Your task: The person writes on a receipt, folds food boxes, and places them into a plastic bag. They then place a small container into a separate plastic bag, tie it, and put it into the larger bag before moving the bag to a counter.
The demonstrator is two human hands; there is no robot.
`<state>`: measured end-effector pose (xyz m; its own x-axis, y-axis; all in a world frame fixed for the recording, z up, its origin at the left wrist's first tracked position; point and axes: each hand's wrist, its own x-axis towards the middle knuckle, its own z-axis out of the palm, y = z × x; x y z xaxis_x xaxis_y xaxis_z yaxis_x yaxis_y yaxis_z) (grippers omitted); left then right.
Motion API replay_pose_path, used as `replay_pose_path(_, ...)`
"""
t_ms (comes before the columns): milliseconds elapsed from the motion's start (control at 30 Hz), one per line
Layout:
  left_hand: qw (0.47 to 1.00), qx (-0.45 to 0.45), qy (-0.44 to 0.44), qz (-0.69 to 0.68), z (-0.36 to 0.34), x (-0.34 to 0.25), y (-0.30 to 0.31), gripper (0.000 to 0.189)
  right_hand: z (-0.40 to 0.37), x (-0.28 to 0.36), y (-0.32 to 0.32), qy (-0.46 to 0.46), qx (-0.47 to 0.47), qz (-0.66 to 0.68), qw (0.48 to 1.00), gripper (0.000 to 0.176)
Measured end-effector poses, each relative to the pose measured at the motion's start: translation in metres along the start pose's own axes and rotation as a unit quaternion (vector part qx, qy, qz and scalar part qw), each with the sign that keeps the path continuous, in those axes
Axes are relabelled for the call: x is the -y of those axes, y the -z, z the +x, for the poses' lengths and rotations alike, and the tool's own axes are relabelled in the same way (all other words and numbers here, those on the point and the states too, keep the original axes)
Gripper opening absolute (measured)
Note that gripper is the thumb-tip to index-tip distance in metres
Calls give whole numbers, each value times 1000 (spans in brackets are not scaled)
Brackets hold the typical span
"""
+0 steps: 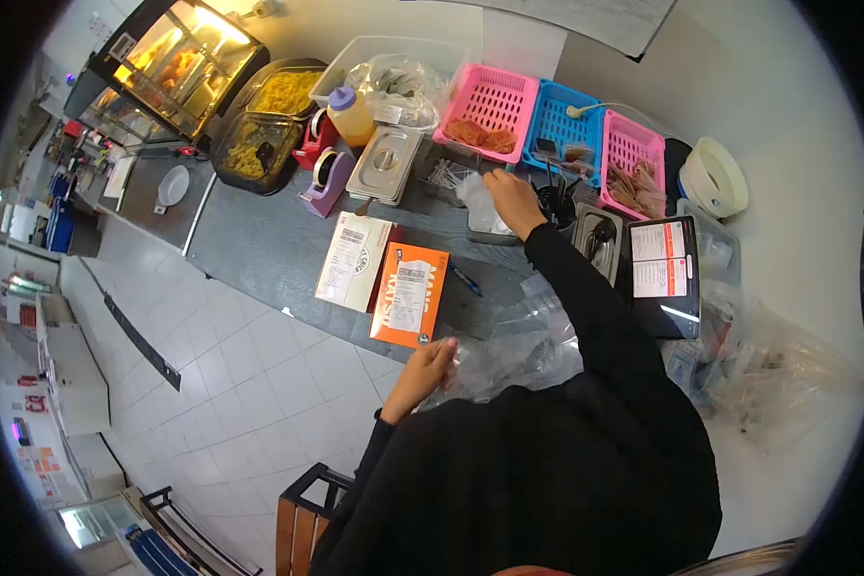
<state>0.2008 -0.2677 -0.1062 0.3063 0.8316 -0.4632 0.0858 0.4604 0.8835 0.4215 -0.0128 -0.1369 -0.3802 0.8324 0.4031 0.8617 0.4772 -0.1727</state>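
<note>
With the fingers (447, 348) of my left hand (418, 380) I hold a clear plastic bag (509, 360) by its edge; they are closed in a pinch, and the bag lies loose and wrinkled at the near edge of the tabletop (259, 230), in front of my body. My right hand (516, 204) reaches far over, and its fingers are closed on a thin white bag (480, 204), which is at a metal container (490, 233) toward the far side. How hard they press, I cannot tell. For such thin film, I think it is best to take only one layer, with a light and dry pinch, and to lift it straight up, so that it does not catch on the container's rim. The left pinch should be firm but not pulling, because the clear bag can slide down from the edge. My right sleeve (586, 298) passes close to the tray with black utensils (598, 240) and the black cutlery (555, 202), so the elbow must be a little high. An orange box (410, 294) stands close beside a white box (355, 261) near the same edge, and a pen (466, 279) lies to their right. Along the far edge I see pink and blue baskets, a squeeze bottle (349, 115) and a tape dispenser (329, 180).
</note>
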Motion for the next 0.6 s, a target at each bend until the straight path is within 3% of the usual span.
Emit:
replay_pose_path(133, 994, 67, 45, -73, 27, -21, 9, 37, 2, 10, 41, -78, -65, 150, 983, 9)
replay_pose_path(167, 999, 22, -24, 29, 32, -17, 11, 33, 2, 11, 51, -104, -74, 195, 972, 11)
replay_pose_path(233, 958, -65, -166, 224, 45, -5, 11, 28, -3, 23, 85, -155, -99, 297, 937, 19)
replay_pose_path(333, 813, -284, -372, 346, 61, -44, 7, 27, -23, 35, 122, -229, -81, 395, 886, 25)
replay_pose_path(433, 904, -185, -369, 114, 76, -84, 1, 29, -40, 59, 168, -283, 37, 459, 842, 24)
replay_pose_path(533, 943, -28, -331, -15, 99, -96, -3, 27, -54, 74, 168, -262, 13, 464, 846, 21)
replay_pose_path(600, 968, -5, -247, -36, 104, -105, 1, 25, -55, 72, 165, -244, -51, 425, 870, 20)
